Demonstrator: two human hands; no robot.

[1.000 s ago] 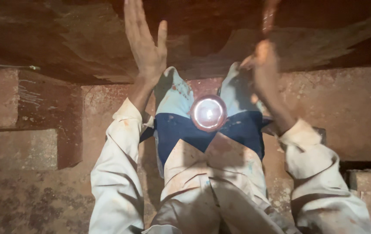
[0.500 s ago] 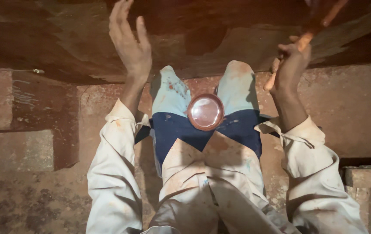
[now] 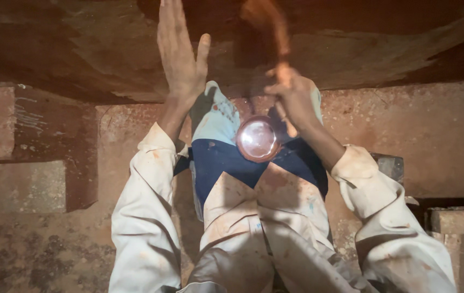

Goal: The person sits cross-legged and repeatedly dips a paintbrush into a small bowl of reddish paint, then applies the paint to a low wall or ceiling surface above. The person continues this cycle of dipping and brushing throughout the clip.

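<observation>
Beneath rust-brown slab, left hand pressed flat, fingers spread, grip empty; right hand fist-tight on blurred tool handle; round lamp between knees.

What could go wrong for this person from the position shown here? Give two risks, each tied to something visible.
1. The right hand grips a blurred reddish-brown tool close to the open left hand, which lies flat on the rough brown surface overhead; a stray stroke might hit those fingers.
2. The round glowing lamp on the lap sits right under the tool, so falling bits or a slip could strike it.
</observation>
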